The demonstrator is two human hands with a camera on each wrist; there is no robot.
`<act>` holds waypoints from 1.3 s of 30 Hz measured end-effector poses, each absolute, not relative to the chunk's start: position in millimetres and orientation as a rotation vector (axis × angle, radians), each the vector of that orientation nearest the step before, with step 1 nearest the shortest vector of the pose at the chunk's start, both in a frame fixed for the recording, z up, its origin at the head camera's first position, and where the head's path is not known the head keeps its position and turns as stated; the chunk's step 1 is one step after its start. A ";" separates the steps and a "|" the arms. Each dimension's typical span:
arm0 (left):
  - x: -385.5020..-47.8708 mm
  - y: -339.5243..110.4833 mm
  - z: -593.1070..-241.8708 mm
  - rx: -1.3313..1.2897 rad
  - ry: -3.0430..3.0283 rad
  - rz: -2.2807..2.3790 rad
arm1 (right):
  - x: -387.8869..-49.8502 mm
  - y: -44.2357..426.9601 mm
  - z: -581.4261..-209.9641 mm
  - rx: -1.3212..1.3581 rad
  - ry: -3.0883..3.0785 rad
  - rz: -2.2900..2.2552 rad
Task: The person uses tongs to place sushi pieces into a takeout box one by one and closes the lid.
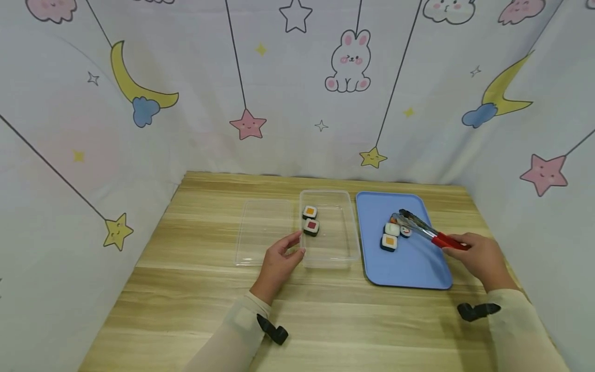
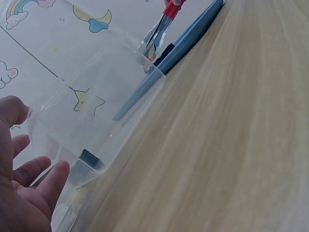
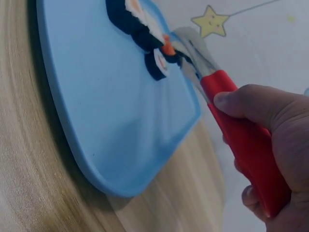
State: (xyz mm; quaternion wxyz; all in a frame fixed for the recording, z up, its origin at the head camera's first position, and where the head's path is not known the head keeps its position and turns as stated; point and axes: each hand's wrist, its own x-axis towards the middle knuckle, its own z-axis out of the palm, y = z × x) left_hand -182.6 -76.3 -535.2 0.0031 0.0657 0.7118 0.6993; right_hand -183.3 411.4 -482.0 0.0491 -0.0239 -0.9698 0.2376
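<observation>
My right hand grips the red handles of metal tongs above the blue tray. The tongs' tips are at a sushi piece with an orange part; whether they pinch it, I cannot tell. Beside it on the tray lie a white-topped sushi piece, a sushi roll with an orange square centre and a small round roll. Fingertips of my left hand touch the left side of a clear plastic box. Inside are an orange-centred roll and a red-centred roll.
A clear flat lid lies on the wooden table, left of the box. The tray stands close to the box's right side. Behind and at both sides hangs a white curtain with printed stars and moons.
</observation>
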 end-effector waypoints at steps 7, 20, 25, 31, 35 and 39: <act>-189.7 -79.0 -550.7 0.236 2.260 2.180 | -183.7 392.0 -467.6 -0.117 -2.951 0.892; -189.6 -78.3 -555.6 0.231 2.263 2.190 | -211.8 288.8 -438.1 0.414 -3.084 1.012; -190.8 -77.9 -555.1 0.240 2.258 2.197 | -223.3 256.3 -429.0 0.412 -3.232 1.065; -192.6 -77.9 -556.0 0.256 2.260 2.187 | -232.2 230.6 -413.7 0.331 -3.370 0.936; -192.4 -78.2 -554.7 0.253 2.256 2.202 | -235.9 221.2 -406.6 0.345 -3.391 0.895; -191.8 -78.0 -555.0 0.252 2.236 2.220 | -236.1 217.4 -404.1 0.330 -3.403 0.895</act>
